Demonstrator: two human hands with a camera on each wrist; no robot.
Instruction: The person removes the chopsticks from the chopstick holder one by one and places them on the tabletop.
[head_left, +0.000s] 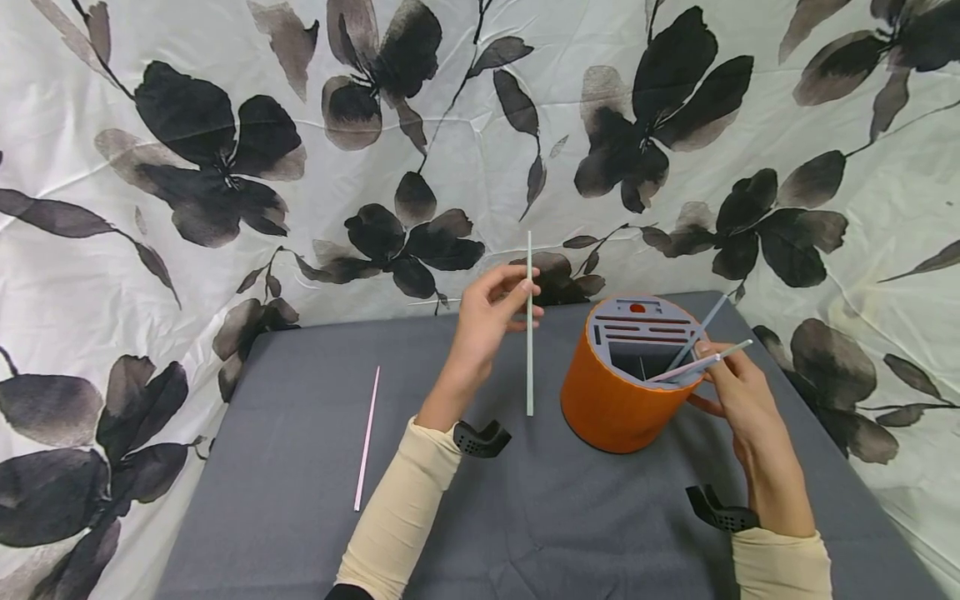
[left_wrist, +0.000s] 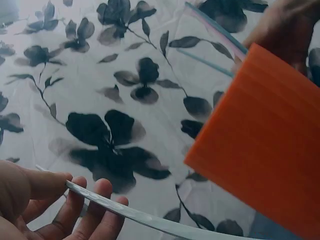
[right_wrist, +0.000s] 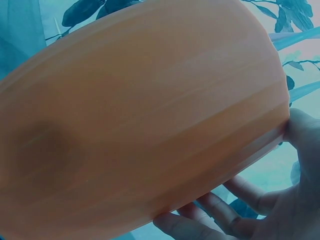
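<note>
I count five thin sticks: one pale green stick [head_left: 529, 350] in one left grip [head_left: 491, 307], one pink stick [head_left: 367, 442] on one desk [head_left: 300, 458], and one blue stick [head_left: 697, 332], a second pink stick [head_left: 684, 369] and one greenish stick [head_left: 738, 348] in one orange pen organizer [head_left: 607, 408]. I count one right grip [head_left: 738, 392] and two black wrist mounts [head_left: 482, 440].

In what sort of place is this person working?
Probably an indoor spot arranged for filming handwork, though little else of the surroundings shows. A grey cloth-covered table stands before a creased floral sheet, and a black piece sits at each wrist.
</note>
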